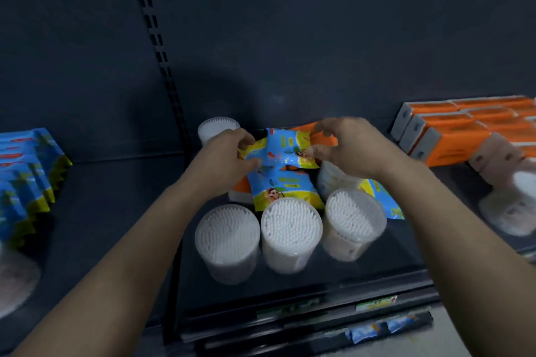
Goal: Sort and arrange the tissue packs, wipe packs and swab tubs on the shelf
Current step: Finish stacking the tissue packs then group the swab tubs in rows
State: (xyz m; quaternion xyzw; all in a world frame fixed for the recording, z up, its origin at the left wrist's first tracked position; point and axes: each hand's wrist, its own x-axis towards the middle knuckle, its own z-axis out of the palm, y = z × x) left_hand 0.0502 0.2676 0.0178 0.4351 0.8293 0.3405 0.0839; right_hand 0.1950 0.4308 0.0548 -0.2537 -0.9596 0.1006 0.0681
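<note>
Left hand (229, 151) and right hand (342, 148) both pinch one blue-and-yellow plastic wipe pack (285, 149) above three clear round swab tubs (291, 229).

Bare left forearm (139, 240), bare right forearm (452, 220), left hand (229, 153), right hand (348, 148)

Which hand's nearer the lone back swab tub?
Left. The left hand sits just in front of the swab tub; the right hand is beyond the wipe pack.
</note>
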